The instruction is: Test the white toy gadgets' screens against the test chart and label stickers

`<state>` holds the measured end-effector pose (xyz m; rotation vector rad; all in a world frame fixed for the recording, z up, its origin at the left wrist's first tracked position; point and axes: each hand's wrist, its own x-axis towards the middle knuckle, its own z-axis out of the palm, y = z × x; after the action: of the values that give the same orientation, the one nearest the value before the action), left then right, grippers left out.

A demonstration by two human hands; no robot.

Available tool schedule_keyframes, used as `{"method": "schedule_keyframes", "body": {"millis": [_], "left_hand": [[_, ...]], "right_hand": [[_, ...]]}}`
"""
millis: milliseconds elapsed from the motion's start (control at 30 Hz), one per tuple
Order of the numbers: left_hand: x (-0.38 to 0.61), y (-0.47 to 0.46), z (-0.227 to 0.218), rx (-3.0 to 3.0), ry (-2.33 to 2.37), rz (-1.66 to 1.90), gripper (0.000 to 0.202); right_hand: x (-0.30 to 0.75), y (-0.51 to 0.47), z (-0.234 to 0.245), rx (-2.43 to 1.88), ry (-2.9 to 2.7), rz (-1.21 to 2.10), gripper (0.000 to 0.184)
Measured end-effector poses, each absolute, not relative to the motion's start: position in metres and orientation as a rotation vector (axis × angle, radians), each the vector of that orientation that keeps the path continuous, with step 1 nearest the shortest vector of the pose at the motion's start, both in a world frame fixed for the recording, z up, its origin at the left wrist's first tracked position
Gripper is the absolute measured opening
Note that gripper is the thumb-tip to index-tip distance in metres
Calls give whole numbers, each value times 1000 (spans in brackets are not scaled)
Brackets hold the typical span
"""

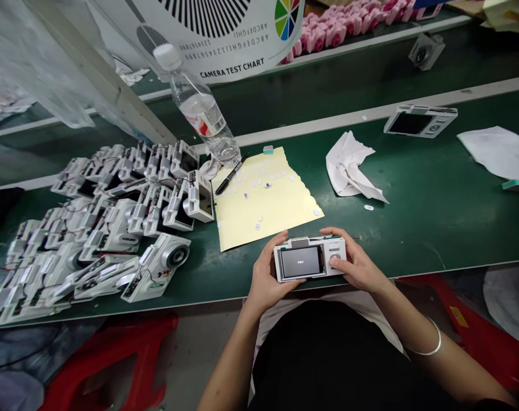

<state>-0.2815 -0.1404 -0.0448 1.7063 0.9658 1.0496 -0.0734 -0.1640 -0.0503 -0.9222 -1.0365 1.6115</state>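
A white digital camera [302, 261] is held level at the table's front edge, its lit grey screen facing me with a small line of text in the middle. My left hand [268, 277] is closed round its left end, fingers behind and thumb along the bottom. On the other end my right hand [357, 264] grips the body, thumb on the round button pad and index finger along the top. Just beyond lies a yellow sheet [268, 211] with several small white oval pieces and a black marker [231, 176] on it.
Rows of white camera bodies [113, 228] with loose wires crowd the left. A water bottle [208, 120] stands behind the sheet, before a camera test chart [229, 40]. Crumpled tissue [349, 165] and another camera [419, 121] lie to the right. Red stools [113, 365] stand below.
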Motion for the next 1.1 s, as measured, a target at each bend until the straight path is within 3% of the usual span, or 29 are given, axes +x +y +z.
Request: {"method": "schedule_keyframes", "body": {"millis": [167,400,600,767,1100], "left_hand": [[-286,-139,-44,1630,937,1020,76],[-295,-140,-23,1417,627,1014,83],[-263,-160,-45,1014,635,1095,61],[-241,-176,-57,977,742,941,81],[-244,-172,-51,809,762,898,62]], "right_hand": [[-71,-163,-42,-763,-791,1889,48],[-84,-177,-36,-828,-765,1983,53],[-107,-183,-31,-906,-878,1703,50],[-115,-178,-32,-1114,-1132,1499,40],[-122,-184,-33,-1199,-1119,1420,38]]}}
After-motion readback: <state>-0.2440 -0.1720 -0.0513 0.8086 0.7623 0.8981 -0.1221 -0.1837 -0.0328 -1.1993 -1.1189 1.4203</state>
